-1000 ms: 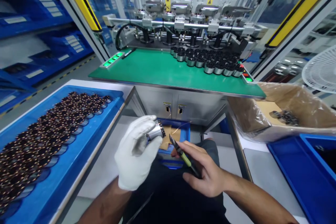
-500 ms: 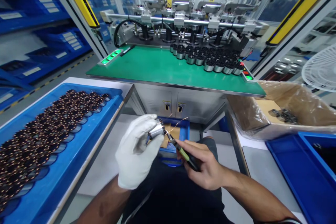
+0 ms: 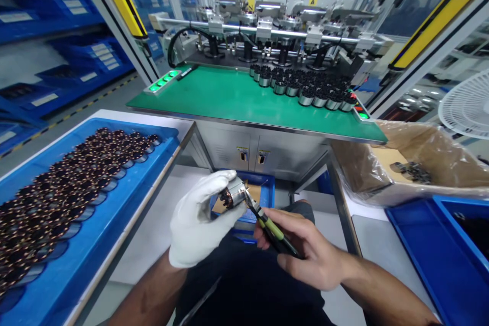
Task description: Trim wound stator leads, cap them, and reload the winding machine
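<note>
Work station before a grey metal machine [image 3: 282, 15], fronted by a smooth green desk [image 3: 214, 99]. On the person's left, a shallow blue plastic tray [image 3: 126, 191] is packed with coils [image 3: 64, 188]: dark round cores wrapped in copper wire. On the desk stands a cluster of capped pieces [image 3: 305, 89] with shiny metal sides. A few dark parts [image 3: 410, 170] lie in a cardboard box [image 3: 362, 163] lined with crinkled clear film. Judged from these stocks, one batch appears finished, while the larger share sits unworked in the tray. The left hand [image 3: 198, 224], in a white knit glove, is closed around one motor coil [image 3: 233, 196], held over the lap in front of a small blue bin [image 3: 263, 188]. The bare right hand [image 3: 309, 249] grips slim cutters [image 3: 269, 224] with green-and-black handles, their tip touching the motor coil's metal rim.
</note>
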The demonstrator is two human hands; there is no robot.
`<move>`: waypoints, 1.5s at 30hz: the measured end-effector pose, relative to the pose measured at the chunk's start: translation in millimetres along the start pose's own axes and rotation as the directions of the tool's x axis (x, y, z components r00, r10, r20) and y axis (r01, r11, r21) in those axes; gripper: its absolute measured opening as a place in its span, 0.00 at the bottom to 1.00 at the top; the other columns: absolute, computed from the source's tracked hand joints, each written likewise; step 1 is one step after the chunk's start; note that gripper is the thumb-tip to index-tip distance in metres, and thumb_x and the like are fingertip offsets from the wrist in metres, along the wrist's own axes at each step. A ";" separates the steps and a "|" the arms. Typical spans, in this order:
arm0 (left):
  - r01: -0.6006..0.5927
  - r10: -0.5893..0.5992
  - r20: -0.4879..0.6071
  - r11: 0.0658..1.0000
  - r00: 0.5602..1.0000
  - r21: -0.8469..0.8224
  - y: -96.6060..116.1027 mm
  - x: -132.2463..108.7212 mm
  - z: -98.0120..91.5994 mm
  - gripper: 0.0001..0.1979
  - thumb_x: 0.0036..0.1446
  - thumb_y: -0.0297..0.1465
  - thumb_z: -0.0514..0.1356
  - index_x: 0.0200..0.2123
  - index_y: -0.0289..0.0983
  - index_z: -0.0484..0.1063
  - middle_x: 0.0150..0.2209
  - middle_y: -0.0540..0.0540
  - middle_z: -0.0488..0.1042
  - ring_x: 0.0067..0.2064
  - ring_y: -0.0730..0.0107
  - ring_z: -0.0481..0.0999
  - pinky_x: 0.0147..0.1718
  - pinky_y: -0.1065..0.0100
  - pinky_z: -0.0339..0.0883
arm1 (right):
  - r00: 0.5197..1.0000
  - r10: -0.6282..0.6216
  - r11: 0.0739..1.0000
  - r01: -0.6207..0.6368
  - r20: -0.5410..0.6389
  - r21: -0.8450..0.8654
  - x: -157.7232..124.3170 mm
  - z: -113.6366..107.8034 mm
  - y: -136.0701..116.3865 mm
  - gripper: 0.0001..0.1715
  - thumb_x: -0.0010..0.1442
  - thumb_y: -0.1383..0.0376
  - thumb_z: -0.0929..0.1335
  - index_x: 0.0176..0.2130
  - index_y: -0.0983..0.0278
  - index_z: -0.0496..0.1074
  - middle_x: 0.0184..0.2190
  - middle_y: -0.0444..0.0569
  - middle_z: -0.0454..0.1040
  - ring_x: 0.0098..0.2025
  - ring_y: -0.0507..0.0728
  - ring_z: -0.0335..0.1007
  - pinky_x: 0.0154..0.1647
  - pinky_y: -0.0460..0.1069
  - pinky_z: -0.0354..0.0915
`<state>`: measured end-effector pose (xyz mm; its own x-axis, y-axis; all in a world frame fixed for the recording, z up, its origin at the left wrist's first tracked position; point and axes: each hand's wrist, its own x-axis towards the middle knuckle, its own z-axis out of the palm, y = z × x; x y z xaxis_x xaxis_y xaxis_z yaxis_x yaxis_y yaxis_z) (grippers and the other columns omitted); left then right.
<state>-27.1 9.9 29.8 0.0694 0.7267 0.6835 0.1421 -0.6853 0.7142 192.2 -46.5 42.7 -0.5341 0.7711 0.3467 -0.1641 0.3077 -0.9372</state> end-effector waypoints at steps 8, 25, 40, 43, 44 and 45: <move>0.009 -0.009 0.019 1.000 1.000 0.017 2.5 0.7 -2.0 0.29 0.46 0.20 0.70 0.52 0.44 0.72 0.52 0.42 0.78 0.53 0.57 0.79 0.53 0.55 0.76 | 1.000 -0.009 1.000 0.009 -0.009 -0.015 0.0 2.0 -0.6 0.47 0.53 0.79 0.64 0.68 0.56 0.56 0.44 0.52 0.71 0.38 0.51 0.70 0.40 0.50 0.73; 0.123 -0.142 0.065 0.962 0.988 0.243 3.8 0.9 -3.0 0.24 0.48 0.28 0.71 0.49 0.43 0.74 0.48 0.45 0.79 0.50 0.60 0.80 0.53 0.58 0.75 | 0.990 0.087 0.995 -0.092 -0.110 -0.045 2.7 -0.9 8.3 0.39 0.58 0.76 0.64 0.66 0.58 0.62 0.35 0.46 0.70 0.32 0.49 0.67 0.33 0.44 0.70; 0.261 -0.391 -0.064 0.474 0.918 0.841 -107.6 37.4 -229.4 0.18 0.45 0.37 0.68 0.40 0.37 0.80 0.39 0.43 0.80 0.40 0.55 0.80 0.46 0.59 0.75 | 0.976 0.004 0.569 0.178 0.219 -0.803 103.2 -65.6 11.2 0.36 0.56 0.68 0.68 0.63 0.61 0.66 0.57 0.55 0.74 0.57 0.63 0.73 0.58 0.58 0.70; 0.228 -0.384 -0.021 0.501 0.923 0.835 -146.9 45.6 -238.0 0.14 0.54 0.39 0.65 0.38 0.35 0.78 0.34 0.48 0.80 0.35 0.66 0.79 0.43 0.63 0.74 | 0.985 -0.125 0.455 0.165 0.120 -0.875 176.9 -83.8 8.6 0.32 0.55 0.67 0.67 0.60 0.66 0.69 0.53 0.56 0.75 0.53 0.63 0.74 0.56 0.57 0.71; 0.218 -0.380 -0.010 0.509 0.925 0.833 -157.1 46.5 -238.4 0.14 0.57 0.40 0.64 0.38 0.34 0.77 0.34 0.48 0.79 0.36 0.68 0.79 0.43 0.63 0.74 | 0.989 -0.137 0.395 0.106 0.056 -0.913 199.1 -89.0 11.4 0.33 0.54 0.67 0.67 0.59 0.69 0.70 0.52 0.58 0.75 0.52 0.64 0.74 0.56 0.58 0.70; 0.214 -0.379 -0.004 0.513 0.925 0.831 -166.2 47.1 -238.8 0.14 0.59 0.40 0.63 0.38 0.33 0.76 0.34 0.48 0.79 0.36 0.69 0.79 0.43 0.62 0.74 | 0.992 -0.128 0.331 0.032 -0.011 -0.943 219.1 -93.6 15.8 0.34 0.53 0.67 0.67 0.59 0.71 0.70 0.52 0.59 0.75 0.52 0.65 0.74 0.55 0.59 0.70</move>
<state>-283.2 146.7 -20.7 0.0061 0.9320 0.3625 0.9085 -0.1566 0.3875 150.3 179.4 107.4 -0.4992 0.7317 0.4641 0.7106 0.6522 -0.2640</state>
